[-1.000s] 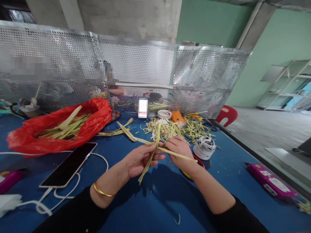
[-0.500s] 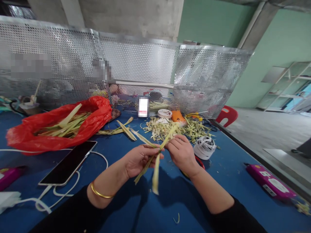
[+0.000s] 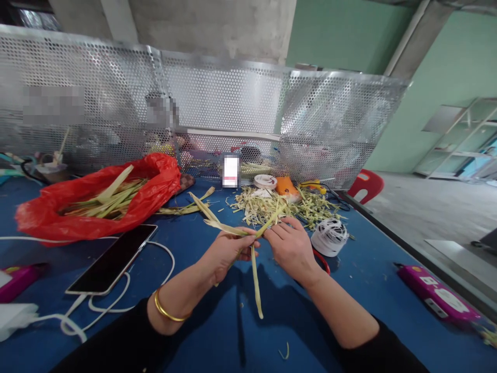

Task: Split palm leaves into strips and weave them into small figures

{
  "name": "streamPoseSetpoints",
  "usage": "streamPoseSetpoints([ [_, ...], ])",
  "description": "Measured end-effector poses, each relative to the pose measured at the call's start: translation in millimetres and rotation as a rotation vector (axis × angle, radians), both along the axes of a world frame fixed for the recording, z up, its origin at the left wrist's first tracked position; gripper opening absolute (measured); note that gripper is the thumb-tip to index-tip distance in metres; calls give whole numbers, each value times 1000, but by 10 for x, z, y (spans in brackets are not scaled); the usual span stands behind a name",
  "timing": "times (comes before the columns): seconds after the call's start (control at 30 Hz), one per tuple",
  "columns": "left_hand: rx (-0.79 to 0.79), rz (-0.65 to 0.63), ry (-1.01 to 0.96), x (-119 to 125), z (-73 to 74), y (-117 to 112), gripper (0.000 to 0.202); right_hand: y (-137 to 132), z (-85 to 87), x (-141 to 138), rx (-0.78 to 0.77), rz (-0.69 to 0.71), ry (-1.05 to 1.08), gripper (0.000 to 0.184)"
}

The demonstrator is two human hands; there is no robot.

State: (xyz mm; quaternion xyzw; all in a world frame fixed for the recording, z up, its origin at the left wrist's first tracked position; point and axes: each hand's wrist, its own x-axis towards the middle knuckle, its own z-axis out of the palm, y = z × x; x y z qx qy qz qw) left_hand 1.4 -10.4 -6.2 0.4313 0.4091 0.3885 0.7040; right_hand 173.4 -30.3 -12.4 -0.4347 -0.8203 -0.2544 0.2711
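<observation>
Pale green-yellow leaf strips (image 3: 255, 282) cross one another in front of me above the blue table. My left hand (image 3: 235, 246) is closed, pinching them at the crossing between thumb and fingers. One strip end hangs down, another reaches to the left, and a third slants up and right. My right hand (image 3: 289, 246) is closed beside that slanting strip, its fingertips against it near the crossing. Its fingertips are partly hidden behind the knuckles. Under the right wrist a red curved piece (image 3: 321, 261) shows, mostly covered.
A red plastic bag (image 3: 97, 223) of long leaves stands at left, with a phone (image 3: 112, 261) on a white cable before it. Leaf scraps (image 3: 252, 207) are heaped at the back. A white coil (image 3: 330, 238) and a purple pack (image 3: 437, 292) lie right. A perforated metal screen (image 3: 229, 93) stands behind.
The left hand has turned slightly around the strips. The hanging end has swung a little right and looks narrower, and the left-reaching strip has shifted left. The right hand has barely moved.
</observation>
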Motion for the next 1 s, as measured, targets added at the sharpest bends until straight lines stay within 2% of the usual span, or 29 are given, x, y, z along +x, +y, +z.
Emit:
streamPoseSetpoints([
  [0.17,-53,-92,-72,9,45,-70,18,105,-73,48,-65,81,181,26],
  [0.27,-18,-31,-24,12,34,-67,18,178,-154,56,-173,151,280,23],
  [0.4,-23,-25,41,16,-9,-31,19,196,-187,41,-438,246,534,14],
  [0.53,-5,-67,67,11,-47,-29,22,117,-125,4,-738,361,911,25],
  [0.7,73,-143,139,17,-89,-72,30,47,-98,-100,-766,221,1106,16],
  [0.8,107,-164,161,25,-68,-95,27,36,-113,-167,-841,256,1243,24],
  [0.9,90,-161,169,38,-35,-106,24,41,-134,-197,-840,256,1394,24],
  [1.0,77,-119,194,53,-37,-110,19,58,-145,-182,-839,228,1390,24],
])
